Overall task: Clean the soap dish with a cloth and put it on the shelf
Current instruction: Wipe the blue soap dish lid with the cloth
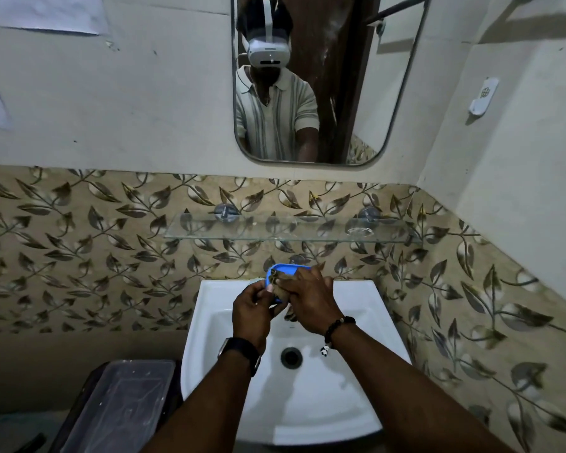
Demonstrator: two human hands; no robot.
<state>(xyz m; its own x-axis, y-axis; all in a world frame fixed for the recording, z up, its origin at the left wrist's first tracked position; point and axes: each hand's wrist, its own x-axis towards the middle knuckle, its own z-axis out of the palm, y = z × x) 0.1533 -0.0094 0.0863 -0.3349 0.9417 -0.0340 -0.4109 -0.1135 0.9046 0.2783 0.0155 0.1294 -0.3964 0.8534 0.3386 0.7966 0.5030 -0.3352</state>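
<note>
My left hand (pixel 252 310) grips the blue dish (pixel 283 273) by its near edge while my right hand (pixel 311 300) presses the cloth (pixel 280 287) into it. I hold both over the sink (pixel 350 322), below the glass shelf (pixel 291 228)

Hands are hiding most of the soap dish and cloth

The right hand (pixel 309 300) is covering most of the blue soap dish (pixel 283 271), leaving only its far rim showing; the cloth (pixel 280 286) is peeking out in scraps too small to tell its colour; the tap behind the hands is lying hidden; the picture's lower edge is cutting off the grey bin (pixel 118 407).
</note>
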